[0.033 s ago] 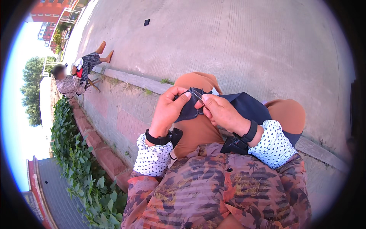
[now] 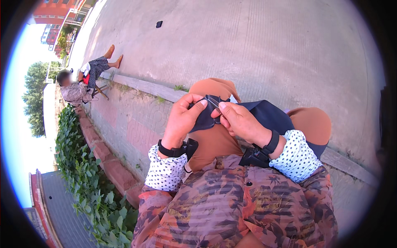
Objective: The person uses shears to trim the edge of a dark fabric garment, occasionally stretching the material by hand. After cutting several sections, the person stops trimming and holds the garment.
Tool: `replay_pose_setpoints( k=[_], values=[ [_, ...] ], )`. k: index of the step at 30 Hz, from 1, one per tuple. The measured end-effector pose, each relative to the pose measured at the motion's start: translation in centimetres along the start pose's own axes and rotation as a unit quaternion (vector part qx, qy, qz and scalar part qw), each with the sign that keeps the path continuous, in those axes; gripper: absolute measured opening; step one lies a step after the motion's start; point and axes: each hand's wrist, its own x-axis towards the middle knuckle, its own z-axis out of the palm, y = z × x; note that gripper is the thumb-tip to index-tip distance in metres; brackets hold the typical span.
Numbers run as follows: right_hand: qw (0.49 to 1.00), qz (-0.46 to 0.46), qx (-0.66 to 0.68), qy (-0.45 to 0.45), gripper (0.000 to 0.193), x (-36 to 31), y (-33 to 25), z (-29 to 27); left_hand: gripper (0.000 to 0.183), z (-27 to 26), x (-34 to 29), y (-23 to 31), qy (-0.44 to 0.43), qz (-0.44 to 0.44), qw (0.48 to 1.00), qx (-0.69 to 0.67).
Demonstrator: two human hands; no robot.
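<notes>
- In the head view, I see the left hand (image 2: 182,118) with its grip closed on dark cloth (image 2: 269,115), thumb and forefinger pinching it near its left end.
- I read the right hand (image 2: 244,119) as grasping too: its thumb and fingers close on a slim shiny tool (image 2: 214,101) laid against the cloth; I can't tell its exact kind.
- The cloth lies across the wearer's brown trousers (image 2: 312,123), bunched between the two hands and spreading toward the right knee, with a small white tag (image 2: 233,99) just beyond the right thumb.
- I have a black wristband (image 2: 173,151) on the left wrist and another on the right, above white dotted sleeves (image 2: 165,172).
- Away to the left, I see another person (image 2: 76,93) seated on a folding stool (image 2: 101,93), beside leafy plants (image 2: 89,177).
- A small black object (image 2: 159,24) lies on the pavement (image 2: 269,45), well apart from the hands.
</notes>
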Motion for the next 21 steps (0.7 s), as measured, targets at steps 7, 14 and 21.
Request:
replay_pose_setpoints(
  k=[7,14,21],
  values=[
    [0.997,0.046,0.065,-0.012,0.045,-0.3,-0.6,0.3,0.008,0.2,0.3,-1.4,0.032,0.041,0.997,0.057],
    [0.993,0.014,0.117,0.012,0.046,-0.1,0.2,0.9,0.009,0.6,0.2,-0.8,0.016,0.009,1.000,-0.002],
    [0.974,-0.056,0.216,0.044,0.044,0.7,-3.0,-1.1,0.010,0.2,0.0,-1.3,0.014,0.034,0.996,0.080]
  ],
)
